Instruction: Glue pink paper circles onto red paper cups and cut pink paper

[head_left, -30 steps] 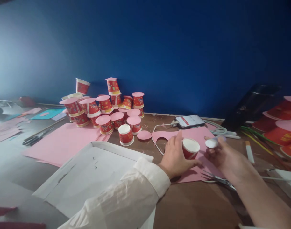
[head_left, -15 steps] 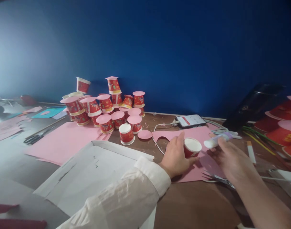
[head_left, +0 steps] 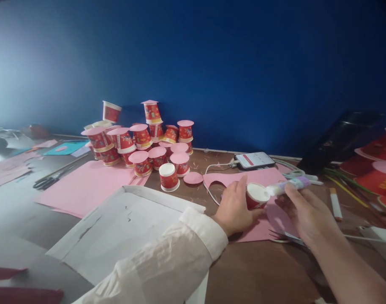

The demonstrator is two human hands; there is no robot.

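Note:
My left hand (head_left: 233, 207) grips a small red paper cup (head_left: 255, 195) that stands upside down, its white base up, on a pink paper sheet (head_left: 259, 177) with a round piece cut out of it. My right hand (head_left: 302, 207) holds a white and purple glue stick (head_left: 286, 185) lying sideways, its white tip touching the cup's base at the right edge. A loose pink paper disc (head_left: 193, 178) lies left of the sheet. Scissors (head_left: 288, 237) lie on the sheet just under my right wrist.
A heap of inverted red cups (head_left: 142, 139), most capped with pink discs, stands by the blue wall. A phone (head_left: 254, 160) on a white cable lies behind the sheet. A white board (head_left: 123, 228) and pink paper (head_left: 85, 185) lie left; pens and larger red cups (head_left: 375, 179) lie right.
My right hand has turned the glue stick sideways and brought it left until its tip meets the cup's base. My left hand has stayed on the cup.

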